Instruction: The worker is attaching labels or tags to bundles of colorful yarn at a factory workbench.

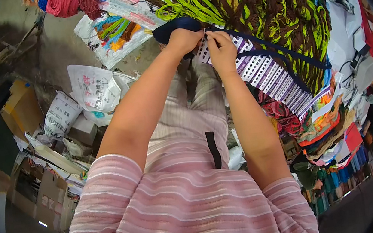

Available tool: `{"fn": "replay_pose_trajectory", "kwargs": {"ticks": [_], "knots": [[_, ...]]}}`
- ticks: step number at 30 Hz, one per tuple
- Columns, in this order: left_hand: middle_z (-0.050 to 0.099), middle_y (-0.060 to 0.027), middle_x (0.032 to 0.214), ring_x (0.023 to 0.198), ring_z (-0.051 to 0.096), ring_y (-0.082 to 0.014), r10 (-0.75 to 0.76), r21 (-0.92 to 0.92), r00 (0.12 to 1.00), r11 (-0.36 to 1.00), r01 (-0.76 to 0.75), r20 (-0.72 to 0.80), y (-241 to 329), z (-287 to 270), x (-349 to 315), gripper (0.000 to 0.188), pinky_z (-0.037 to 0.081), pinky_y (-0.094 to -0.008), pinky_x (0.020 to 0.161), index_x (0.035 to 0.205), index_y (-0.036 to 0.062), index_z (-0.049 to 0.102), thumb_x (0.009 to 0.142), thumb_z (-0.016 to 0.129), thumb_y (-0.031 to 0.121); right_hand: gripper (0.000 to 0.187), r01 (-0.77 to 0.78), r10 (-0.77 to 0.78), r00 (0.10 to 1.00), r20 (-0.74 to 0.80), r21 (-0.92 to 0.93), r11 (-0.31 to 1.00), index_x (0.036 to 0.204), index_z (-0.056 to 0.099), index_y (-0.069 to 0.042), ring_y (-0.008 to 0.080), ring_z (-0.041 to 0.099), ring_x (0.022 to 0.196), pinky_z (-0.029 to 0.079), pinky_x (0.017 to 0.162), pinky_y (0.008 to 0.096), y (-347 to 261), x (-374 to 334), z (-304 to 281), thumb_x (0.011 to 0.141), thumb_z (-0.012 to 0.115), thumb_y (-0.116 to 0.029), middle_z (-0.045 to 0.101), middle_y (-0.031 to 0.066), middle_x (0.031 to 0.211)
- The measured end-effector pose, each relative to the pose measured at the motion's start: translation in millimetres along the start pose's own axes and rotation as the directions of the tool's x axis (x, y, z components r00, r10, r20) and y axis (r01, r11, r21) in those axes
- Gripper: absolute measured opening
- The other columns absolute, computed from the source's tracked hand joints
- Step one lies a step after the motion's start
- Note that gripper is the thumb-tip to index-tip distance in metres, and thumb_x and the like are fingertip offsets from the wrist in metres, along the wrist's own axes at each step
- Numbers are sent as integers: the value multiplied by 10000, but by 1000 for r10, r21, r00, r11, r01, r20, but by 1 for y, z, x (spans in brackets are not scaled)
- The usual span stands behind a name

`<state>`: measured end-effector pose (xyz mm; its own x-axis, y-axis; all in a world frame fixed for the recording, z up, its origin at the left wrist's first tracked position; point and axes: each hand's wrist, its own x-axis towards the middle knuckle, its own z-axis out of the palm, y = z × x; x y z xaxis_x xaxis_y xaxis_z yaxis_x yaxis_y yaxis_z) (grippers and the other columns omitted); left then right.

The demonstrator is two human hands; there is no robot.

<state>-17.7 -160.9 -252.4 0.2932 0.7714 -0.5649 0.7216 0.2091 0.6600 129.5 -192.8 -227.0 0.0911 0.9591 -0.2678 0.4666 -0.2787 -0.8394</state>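
A bundle of navy blue yarn [174,27] bulges out beside my left hand [184,40], whose fingers are closed around part of it. My right hand [223,50] meets the left one, with thumb and forefinger pinched together where the navy strands come together; the exact strand between the tips is too small to make out. Just below the fingertips is the end of a row of white and purple cards [260,74] punched with round holes. From the hands, long navy strands stretch to the right across these cards. My left palm and its curled fingertips are hidden.
A big heap of brown and lime green yarn [276,17] covers the far right. Pink skeins [63,2] lie at the far left, near a plastic bag [114,44] with coloured yarn on it. White printed sacks [93,87] and cardboard boxes [22,108] stand to the left.
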Motion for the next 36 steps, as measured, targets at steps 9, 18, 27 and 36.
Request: {"fn": "replay_pose_trajectory", "kwargs": {"ticks": [9, 18, 27, 36], "knots": [[641, -100, 698, 586, 580, -170, -668, -880, 736, 408, 241, -108, -25, -54, -13, 258, 465, -284, 583, 748, -13, 617, 797, 550, 231, 271, 179, -111, 983, 149, -604, 777, 1003, 567, -68, 318, 618, 728, 519, 603, 404, -29, 6, -16, 754, 617, -164, 542, 126, 993], [679, -112, 870, 745, 620, -192, -315, -999, 948, 19, 50, 41, -16, -64, -32, 200, 492, -289, 664, 887, -5, 634, 861, 513, 153, 141, 269, -205, 962, 179, -736, 621, 790, 609, -51, 290, 560, 895, 484, 697, 410, -44, 21, -25, 677, 627, -134, 565, 88, 948], [622, -172, 1119, 765, 649, -219, 155, -998, 987, -28, 57, 52, 6, -44, -23, 89, 526, -329, 684, 890, 76, 481, 848, 520, 8, 429, 241, -187, 968, 166, -421, 875, 1147, 485, -43, 337, 591, 837, 469, 744, 405, -51, 20, -35, 725, 565, -44, 609, 153, 865], [474, 23, 713, 653, 462, -65, 99, -778, 992, 617, -123, -78, 26, -25, -10, 214, 403, -244, 568, 784, 87, 472, 704, 646, -7, 367, 132, -124, 974, 189, -31, 991, 1039, 597, -55, 271, 604, 873, 476, 782, 321, -17, 31, -27, 692, 562, 58, 597, 115, 940]]}}
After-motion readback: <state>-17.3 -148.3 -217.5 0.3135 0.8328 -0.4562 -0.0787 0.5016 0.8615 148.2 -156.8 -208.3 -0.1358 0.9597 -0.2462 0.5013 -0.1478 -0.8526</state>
